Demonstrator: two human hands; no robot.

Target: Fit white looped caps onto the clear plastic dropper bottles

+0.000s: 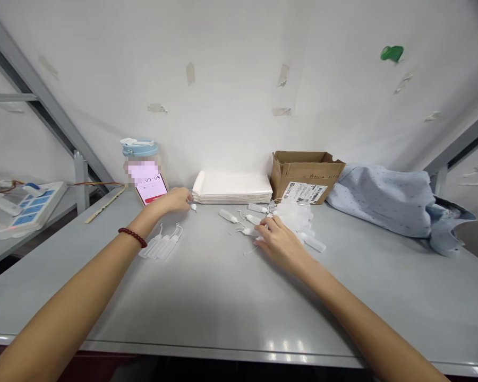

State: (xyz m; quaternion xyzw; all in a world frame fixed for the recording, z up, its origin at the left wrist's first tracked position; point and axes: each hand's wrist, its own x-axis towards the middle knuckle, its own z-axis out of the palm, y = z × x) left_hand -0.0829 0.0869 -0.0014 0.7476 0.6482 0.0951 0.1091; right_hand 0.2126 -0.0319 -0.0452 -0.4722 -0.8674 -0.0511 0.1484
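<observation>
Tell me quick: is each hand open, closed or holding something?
Left hand: fingers curled near the white stack; hold can't be told.
Right hand: fingers bent among small bottles; hold can't be told.

A smooth grey tabletop (219, 302) carries a row of slim translucent plastic bottles (159, 247) at left and a loose heap of similar bottles (297, 215) near a brown open cardboard box (287, 172). A flat stack of white paper-like sheets (233, 185), a pale-blue speckled cloth (382, 196) and a thin tan stick (103, 206) also lie there.
</observation>
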